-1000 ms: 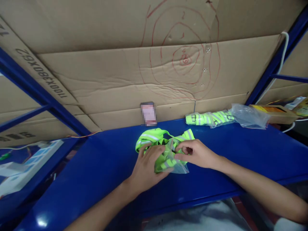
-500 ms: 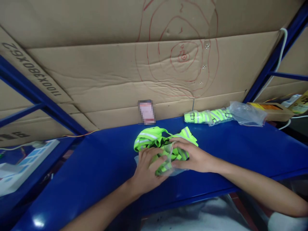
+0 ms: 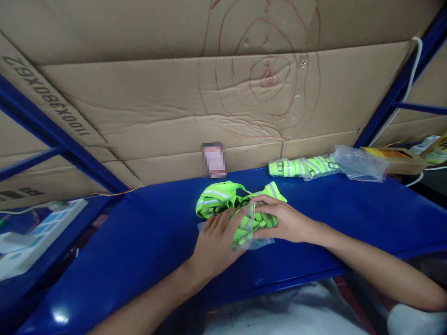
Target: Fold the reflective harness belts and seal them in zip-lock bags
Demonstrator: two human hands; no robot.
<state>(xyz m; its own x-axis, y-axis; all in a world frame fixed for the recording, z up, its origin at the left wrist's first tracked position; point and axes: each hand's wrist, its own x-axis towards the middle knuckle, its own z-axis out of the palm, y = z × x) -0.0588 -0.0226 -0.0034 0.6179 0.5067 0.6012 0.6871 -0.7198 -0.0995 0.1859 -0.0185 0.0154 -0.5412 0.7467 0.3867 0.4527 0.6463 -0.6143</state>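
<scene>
Head view: green straps [image 3: 240, 231] seen in clear bag [image 3: 261, 243], on bench [image 3: 160, 242], between both hands. Bag is touched at 3 o'clock of left fingers [image 3: 219, 222], which are curled over it; grip can't be told. Right fingers [image 3: 270, 207] are parted from their thumb, bag at 9 o'clock, touched at the tips. Bag's left part is covered by left hand, underside hidden. Pink rectangle [image 3: 214, 160] at 11 o'clock is pixelated. Both forearms are cut off by frame.
</scene>
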